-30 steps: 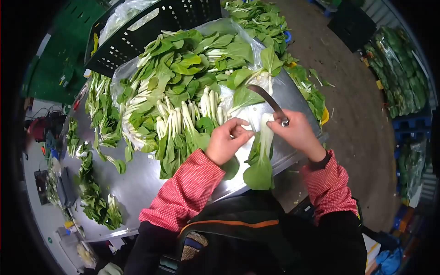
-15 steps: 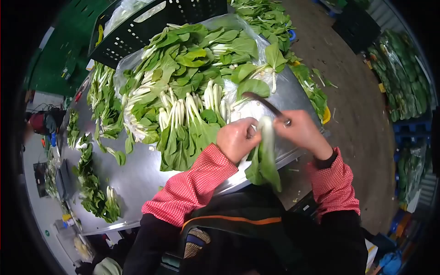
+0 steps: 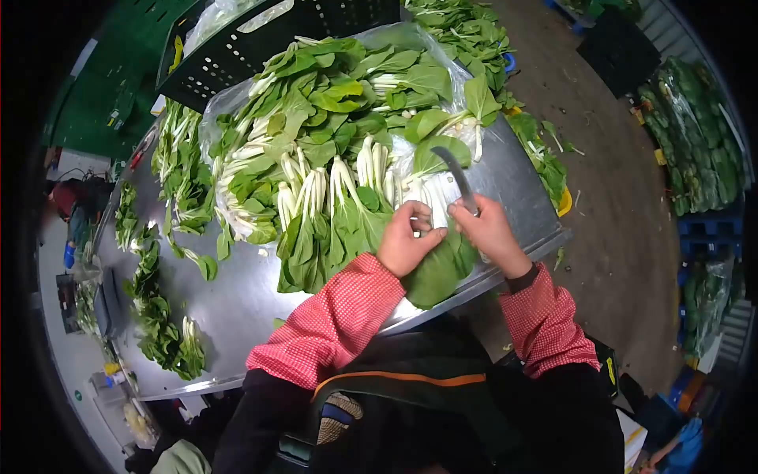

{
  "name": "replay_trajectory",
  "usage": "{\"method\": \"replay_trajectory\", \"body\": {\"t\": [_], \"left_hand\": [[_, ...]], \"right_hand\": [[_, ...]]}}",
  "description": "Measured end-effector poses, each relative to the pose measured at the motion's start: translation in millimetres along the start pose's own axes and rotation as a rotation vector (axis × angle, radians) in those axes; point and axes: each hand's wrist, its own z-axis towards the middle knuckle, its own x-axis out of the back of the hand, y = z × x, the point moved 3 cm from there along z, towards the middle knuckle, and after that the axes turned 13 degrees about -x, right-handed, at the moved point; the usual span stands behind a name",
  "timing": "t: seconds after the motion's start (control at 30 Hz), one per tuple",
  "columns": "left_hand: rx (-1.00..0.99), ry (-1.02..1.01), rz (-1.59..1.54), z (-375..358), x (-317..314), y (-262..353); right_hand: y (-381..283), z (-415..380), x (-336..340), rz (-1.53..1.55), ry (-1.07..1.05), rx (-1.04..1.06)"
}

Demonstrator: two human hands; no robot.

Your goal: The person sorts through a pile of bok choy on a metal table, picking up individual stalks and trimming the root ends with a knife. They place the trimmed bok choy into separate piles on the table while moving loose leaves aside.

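1 crate (image 3: 237, 57) holding plastic (image 3: 217, 20) stands beside greens (image 3: 328, 118).

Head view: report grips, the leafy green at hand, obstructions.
Right grip closed on curved knife. Left grip at leafy green, contact unclear. Green's leaves toward near table edge. Heaped greens beyond; no obstruction seen.

scruffy brown floor (image 3: 616, 276) on the right, shiny metal table (image 3: 237, 324) catching the light, big green panel (image 3: 134, 47) upper left, greyish ridged wall (image 3: 671, 38) top right
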Motion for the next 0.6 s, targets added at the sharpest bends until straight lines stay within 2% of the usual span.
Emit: {"method": "replay_trajectory", "body": {"t": [0.1, 0.2, 0.33, 0.37, 0.47, 0.5, 0.6], "left_hand": [[0.091, 0.051, -0.065, 2, 5, -15], [0.134, 0.073, 0.03, -2, 10, -27], [0.052, 0.113, 0.337, -2, 21, -45], [0.062, 0.099, 0.354, -2, 24, -54], [0.269, 0.127, 0.058, 4, 25, -44], [0.263, 0.148, 0.098, 8, 26, -45], [0.299, 0.086, -0.096, 14, 26, -43]], "right_hand": [[-5, 9, 8, -0.057, 0.127, 0.047], [15, 30, 4, -0.367, 0.215, 0.225], [37, 43, -42, -0.644, 0.16, 0.017], [43, 43, -50, -0.552, 0.155, 0.026], [60, 54, -58, -0.333, 0.087, 0.011], [56, 52, -59, -0.27, 0.055, -0.002], [44, 33, -56, -0.024, -0.117, -0.123]]}}
